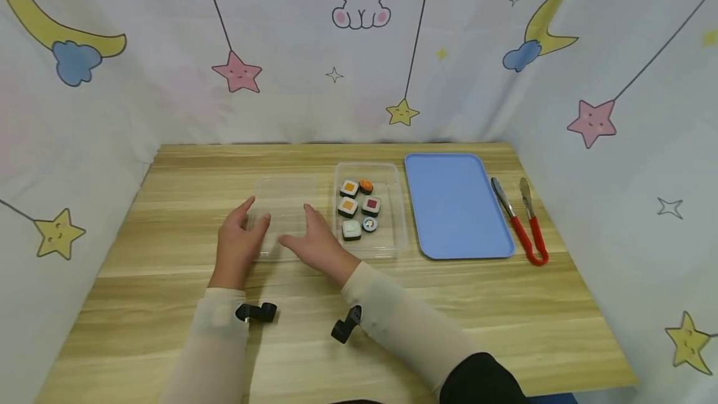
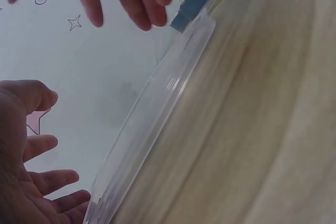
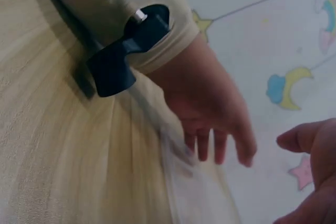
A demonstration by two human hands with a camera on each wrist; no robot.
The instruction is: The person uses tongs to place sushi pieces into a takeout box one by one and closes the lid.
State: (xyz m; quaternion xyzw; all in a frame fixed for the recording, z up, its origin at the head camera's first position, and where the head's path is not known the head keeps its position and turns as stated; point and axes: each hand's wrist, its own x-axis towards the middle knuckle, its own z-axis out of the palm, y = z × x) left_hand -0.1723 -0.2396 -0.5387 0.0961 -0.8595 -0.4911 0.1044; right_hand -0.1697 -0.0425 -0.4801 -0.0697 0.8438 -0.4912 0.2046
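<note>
A shallow clear plastic piece [image 1: 287, 191], a lid or an empty box, lies on the table; in the left wrist view its wall [image 2: 152, 114] runs slantwise. At its left side is my left hand [image 1: 238, 242], fingers spread and slightly bent, holding nothing. My right hand [image 1: 322, 245] reaches across its right side with thumb and fingers apart. Whether either hand touches the plastic cannot be told. Both hands face each other in the right wrist view, the left hand [image 3: 207, 98] in the middle and the right hand [image 3: 315, 177] at the edge.
Close to my right hand stands a clear box [image 1: 392, 204] with several sushi pieces [image 1: 371, 206]. Farther right are a blue tray [image 1: 460, 204] and red-handled tongs [image 1: 530, 239]. A printed white cloth [image 1: 291, 105] hangs behind the wooden table [image 1: 157, 254].
</note>
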